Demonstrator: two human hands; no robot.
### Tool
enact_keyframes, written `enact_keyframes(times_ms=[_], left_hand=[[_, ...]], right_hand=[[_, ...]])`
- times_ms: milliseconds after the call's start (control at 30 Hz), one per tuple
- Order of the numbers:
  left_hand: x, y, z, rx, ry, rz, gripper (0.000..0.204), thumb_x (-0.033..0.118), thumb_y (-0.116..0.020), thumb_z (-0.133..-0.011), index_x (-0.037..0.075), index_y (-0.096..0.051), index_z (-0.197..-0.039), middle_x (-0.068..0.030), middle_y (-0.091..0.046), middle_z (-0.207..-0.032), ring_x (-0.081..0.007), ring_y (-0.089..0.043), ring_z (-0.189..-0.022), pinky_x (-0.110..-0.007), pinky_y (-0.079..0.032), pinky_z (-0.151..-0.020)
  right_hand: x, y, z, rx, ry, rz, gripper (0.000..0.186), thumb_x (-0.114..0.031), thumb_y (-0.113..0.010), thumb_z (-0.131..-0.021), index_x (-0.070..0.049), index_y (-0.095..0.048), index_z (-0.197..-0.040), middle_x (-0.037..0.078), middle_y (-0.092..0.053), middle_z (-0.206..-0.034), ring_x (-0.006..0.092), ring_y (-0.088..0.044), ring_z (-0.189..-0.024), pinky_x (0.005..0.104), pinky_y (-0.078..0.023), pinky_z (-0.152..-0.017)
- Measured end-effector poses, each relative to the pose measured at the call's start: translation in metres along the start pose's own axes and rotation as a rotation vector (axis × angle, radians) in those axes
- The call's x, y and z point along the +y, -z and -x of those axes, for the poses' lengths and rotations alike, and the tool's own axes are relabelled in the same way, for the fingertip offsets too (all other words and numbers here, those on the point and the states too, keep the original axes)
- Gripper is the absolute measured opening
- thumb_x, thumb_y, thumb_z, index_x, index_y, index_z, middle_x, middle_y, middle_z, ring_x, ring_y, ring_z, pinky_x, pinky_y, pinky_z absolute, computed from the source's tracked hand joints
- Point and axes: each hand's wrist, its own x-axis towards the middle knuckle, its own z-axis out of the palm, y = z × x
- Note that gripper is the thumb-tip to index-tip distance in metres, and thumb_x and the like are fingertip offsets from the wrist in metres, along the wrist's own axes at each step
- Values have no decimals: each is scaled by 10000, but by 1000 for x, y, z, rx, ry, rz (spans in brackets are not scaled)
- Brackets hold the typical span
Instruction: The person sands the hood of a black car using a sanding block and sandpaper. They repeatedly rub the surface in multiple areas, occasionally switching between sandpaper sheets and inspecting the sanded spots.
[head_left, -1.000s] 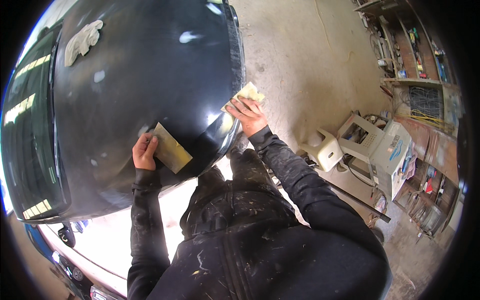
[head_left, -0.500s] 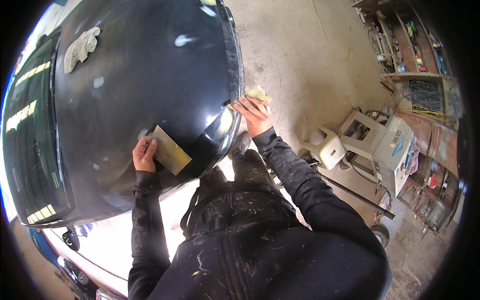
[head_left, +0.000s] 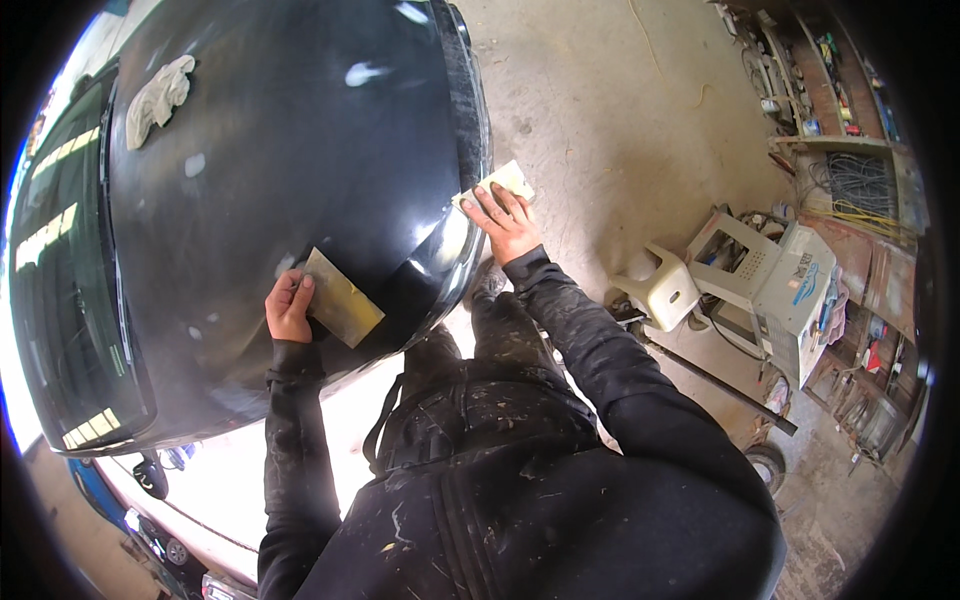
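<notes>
A dark car hood (head_left: 300,170) with pale smudged patches curves in front of me. Over its near part, my left hand (head_left: 290,306) pinches one end of a rectangular sheet of sandpaper (head_left: 345,302), dull yellow-brown with a brighter yellow patch. At the hood's right front edge, my right hand (head_left: 508,230) holds a lighter piece of sandpaper (head_left: 513,179) under its slightly spread fingers, against the bodywork. The far end of that piece sticks out past the edge, and its underside is hidden.
A crumpled pale cloth (head_left: 158,103) lies on the hood near the windshield (head_left: 65,270). To my right stand a cream plastic stool (head_left: 668,290) and a grey-white machine (head_left: 785,285). Cluttered wooden shelves (head_left: 840,145) line the far right; a dark bar (head_left: 725,385) runs low beside me.
My right hand has slid slightly left with its sandpaper, which now looks flatter under the fingers. My left hand and its sheet have hardly moved. The view has shifted slightly.
</notes>
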Motion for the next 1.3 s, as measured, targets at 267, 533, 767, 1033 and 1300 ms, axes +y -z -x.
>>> enact_keyframes(times_ms=[267,533,767,1033,1300], left_hand=[[4,-3,1,3,-15,-8,158,193,-687,-1069,49,-689,-1004,109,-570,-812,-8,-433,-717,-212,-297,-644],[7,-2,1,16,9,-52,163,195,-689,-1069,46,-699,-1005,119,-542,-794,-6,-410,-716,-216,-280,-641],[-1,0,-1,16,-4,-11,156,206,-705,-1065,60,-701,-1011,121,-536,-775,-4,-407,-675,-218,-263,-608],[-1,-1,0,11,-16,-7,146,201,-704,-1061,61,-705,-1021,116,-544,-774,-7,-422,-670,-216,-278,-606],[-3,3,-1,-4,-12,-15,157,174,-691,-1064,18,-702,-1041,92,-597,-844,-28,-478,-777,-218,-353,-695]], right_hand=[[4,13,-6,82,-51,-35,626,36,-696,-811,-207,-739,-1386,21,-689,-1463,292,-616,-1355,473,-480,-1086],[-3,-4,1,18,-38,44,646,-33,-685,-821,-252,-707,-1428,6,-653,-1515,283,-601,-1361,477,-459,-1133],[-6,12,14,0,-150,48,605,-2,-676,-861,-208,-706,-1429,15,-671,-1489,272,-606,-1343,474,-452,-1107],[-20,42,-5,54,-310,-222,515,49,-631,-865,-132,-760,-1330,60,-752,-1358,273,-647,-1279,412,-453,-1075],[-38,31,-35,41,-196,-84,537,-15,-718,-810,-149,-743,-1330,2,-685,-1355,220,-633,-1241,446,-472,-1024]])
